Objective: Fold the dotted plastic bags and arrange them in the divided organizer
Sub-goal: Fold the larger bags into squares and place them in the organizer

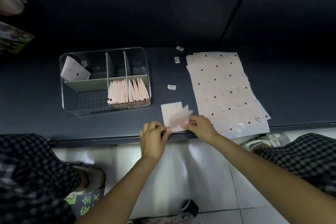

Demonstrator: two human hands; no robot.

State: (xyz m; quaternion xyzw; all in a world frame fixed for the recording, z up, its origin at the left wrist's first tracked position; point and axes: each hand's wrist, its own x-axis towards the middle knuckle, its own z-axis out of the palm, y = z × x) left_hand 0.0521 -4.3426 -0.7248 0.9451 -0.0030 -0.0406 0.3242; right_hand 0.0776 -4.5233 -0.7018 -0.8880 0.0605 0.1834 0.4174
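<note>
Both hands, left (154,137) and right (199,126), pinch one bag (173,116) between them, mid-fold. Next it needs pressing flat. Beyond the left hand sits the organizer (91,110); beyond the right, the stack (223,87).

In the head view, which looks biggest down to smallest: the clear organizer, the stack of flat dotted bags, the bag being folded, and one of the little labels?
1. Stack of flat dotted bags and clear organizer: too alike to rank.
2. Bag being folded.
3. Little label.
</note>
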